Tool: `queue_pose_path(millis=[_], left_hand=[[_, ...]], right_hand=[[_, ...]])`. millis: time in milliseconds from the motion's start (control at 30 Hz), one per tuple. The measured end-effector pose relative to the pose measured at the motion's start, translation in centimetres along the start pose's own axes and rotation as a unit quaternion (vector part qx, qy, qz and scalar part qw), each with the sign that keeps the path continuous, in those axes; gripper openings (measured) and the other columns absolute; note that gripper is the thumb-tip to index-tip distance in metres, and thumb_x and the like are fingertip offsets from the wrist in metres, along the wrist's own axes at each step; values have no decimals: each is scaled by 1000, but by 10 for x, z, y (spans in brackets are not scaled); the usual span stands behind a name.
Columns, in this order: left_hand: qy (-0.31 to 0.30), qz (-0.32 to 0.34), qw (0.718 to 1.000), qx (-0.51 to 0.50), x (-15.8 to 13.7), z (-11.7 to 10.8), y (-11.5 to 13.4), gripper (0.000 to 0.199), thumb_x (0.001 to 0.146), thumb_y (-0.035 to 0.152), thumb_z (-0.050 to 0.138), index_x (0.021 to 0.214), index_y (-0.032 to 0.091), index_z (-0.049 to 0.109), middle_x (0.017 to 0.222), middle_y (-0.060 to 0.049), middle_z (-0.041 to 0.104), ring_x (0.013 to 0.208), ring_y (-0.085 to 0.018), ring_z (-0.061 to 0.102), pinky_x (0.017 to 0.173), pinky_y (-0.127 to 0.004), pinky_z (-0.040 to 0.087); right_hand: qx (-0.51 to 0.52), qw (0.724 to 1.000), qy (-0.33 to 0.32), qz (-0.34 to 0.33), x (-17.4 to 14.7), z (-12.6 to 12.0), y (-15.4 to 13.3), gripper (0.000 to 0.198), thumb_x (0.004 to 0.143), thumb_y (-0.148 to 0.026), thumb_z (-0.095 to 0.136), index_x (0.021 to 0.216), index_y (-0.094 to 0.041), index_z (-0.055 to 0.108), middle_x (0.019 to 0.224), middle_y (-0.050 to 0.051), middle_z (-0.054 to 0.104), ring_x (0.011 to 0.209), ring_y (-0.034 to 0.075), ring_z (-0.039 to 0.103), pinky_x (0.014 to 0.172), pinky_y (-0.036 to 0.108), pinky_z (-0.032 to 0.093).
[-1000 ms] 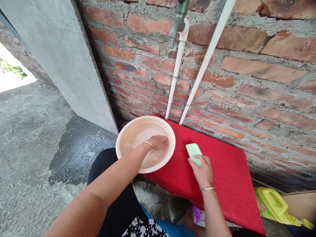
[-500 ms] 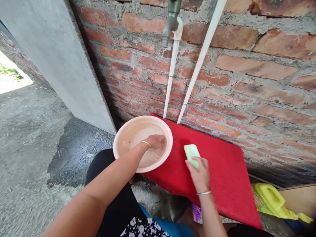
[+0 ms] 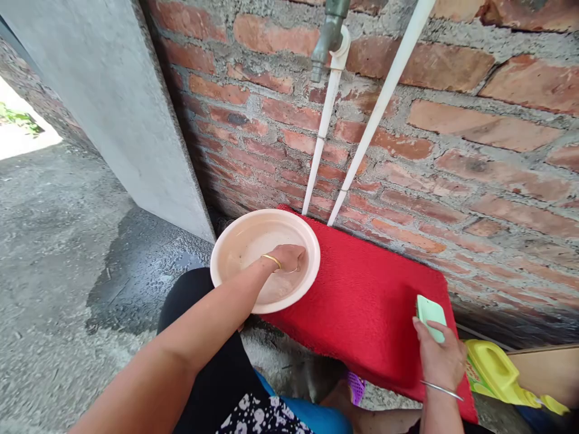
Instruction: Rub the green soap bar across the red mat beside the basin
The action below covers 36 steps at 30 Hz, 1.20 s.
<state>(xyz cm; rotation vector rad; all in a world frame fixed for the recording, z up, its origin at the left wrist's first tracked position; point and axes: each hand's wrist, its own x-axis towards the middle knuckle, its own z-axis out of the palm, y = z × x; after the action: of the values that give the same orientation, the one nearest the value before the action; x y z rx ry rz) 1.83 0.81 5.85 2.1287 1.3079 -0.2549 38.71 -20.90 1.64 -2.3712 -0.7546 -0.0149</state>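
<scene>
Along a brick wall (image 3: 452,144), we are holding a pale green block (image 3: 430,312)

At the far left, a grey slab (image 3: 108,108) is standing beside a wet patch (image 3: 145,271) of floor. Next, our dark-clothed knee (image 3: 185,301) is showing just beside a pale basin (image 3: 300,295), which is sitting over the left end of a red cloth (image 3: 357,301). Our left hand (image 3: 288,257), wearing a gold bracelet (image 3: 271,259), is reaching into the basin's water with curled fingers; as its fingertips are hiding from view, we cannot tell whether it is gripping anything. Above the cloth, a tap (image 3: 326,42) and two white pipes are lining the wall. Over the cloth's right end, our right hand (image 3: 443,360), wearing a silver bracelet (image 3: 442,390), is closing narrowly around the block, its thumb at the left edge and a finger lying across the top. The block is projecting beyond the fingers, away from us. At the far right, a yellow jug (image 3: 495,371) is occupying the space just beside the cloth.
</scene>
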Motion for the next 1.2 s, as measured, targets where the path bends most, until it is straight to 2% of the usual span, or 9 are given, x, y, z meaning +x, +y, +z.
queue_pose_path(millis=[167, 300, 400, 567, 733, 833, 967, 1100, 1200], left_hand=[[-7, -11, 1000, 17, -7, -4, 5, 28, 69, 23, 69, 96, 24, 59, 112, -2, 71, 104, -25, 65, 87, -34, 50], [-8, -16, 1000, 22, -11, -8, 9, 28, 72, 24, 68, 98, 24, 59, 111, -2, 71, 103, -24, 66, 87, -32, 50], [-11, -14, 1000, 26, -11, -8, 9, 28, 72, 25, 69, 99, 25, 59, 112, -2, 71, 105, -24, 66, 88, -33, 50], [-7, -7, 1000, 17, -9, -7, 8, 27, 72, 24, 69, 97, 25, 60, 111, -2, 71, 104, -25, 66, 88, -34, 51], [-7, -1, 1000, 16, -7, -5, 7, 27, 72, 25, 70, 97, 26, 60, 111, -2, 70, 105, -25, 66, 89, -35, 51], [-8, -2, 1000, 19, -8, -6, 8, 26, 73, 25, 68, 98, 25, 60, 112, -3, 70, 105, -26, 66, 88, -34, 51], [-12, -6, 1000, 19, -13, -9, 11, 24, 73, 22, 67, 96, 24, 61, 110, -2, 71, 103, -25, 66, 87, -34, 51], [-9, -6, 1000, 23, -12, -8, 10, 26, 72, 24, 69, 97, 24, 61, 111, -2, 71, 103, -24, 66, 87, -33, 51], [-3, 3, 1000, 27, -7, -4, 6, 28, 72, 27, 70, 98, 25, 60, 112, -2, 71, 104, -25, 66, 87, -33, 51]], right_hand=[[91, 989, -52, -105, -31, 27, -66, 60, 68, -79, 57, 91, -25, 71, 91, 5, 57, 90, 27, 55, 86, 42, 46], [141, 944, -160, -252, -67, 65, -145, 43, 76, -65, 60, 89, -25, 70, 97, 5, 56, 92, 24, 57, 88, 37, 46], [124, 916, -204, -323, -78, 85, -177, 29, 79, -52, 62, 91, -27, 70, 97, 4, 54, 93, 23, 56, 86, 36, 45], [92, 931, -194, -294, -40, 84, -146, 37, 74, -61, 61, 87, -27, 71, 90, 3, 53, 88, 23, 56, 86, 38, 45], [12, 994, -80, -73, 27, 39, -51, 59, 61, -78, 60, 89, -26, 71, 81, 4, 53, 85, 28, 53, 82, 44, 45], [-2, 999, -43, 2, 35, 23, -30, 63, 58, -80, 62, 90, -26, 71, 78, 3, 52, 83, 28, 51, 81, 44, 44], [91, 990, -76, -81, -8, 43, -79, 62, 62, -79, 60, 91, -26, 71, 89, 4, 54, 85, 25, 53, 83, 40, 45], [147, 943, -190, -230, -60, 79, -150, 46, 72, -68, 60, 88, -26, 70, 93, 4, 54, 90, 23, 55, 86, 37, 45], [123, 918, -237, -292, -74, 94, -169, 37, 76, -59, 59, 88, -27, 70, 93, 4, 53, 91, 23, 55, 87, 37, 44]])
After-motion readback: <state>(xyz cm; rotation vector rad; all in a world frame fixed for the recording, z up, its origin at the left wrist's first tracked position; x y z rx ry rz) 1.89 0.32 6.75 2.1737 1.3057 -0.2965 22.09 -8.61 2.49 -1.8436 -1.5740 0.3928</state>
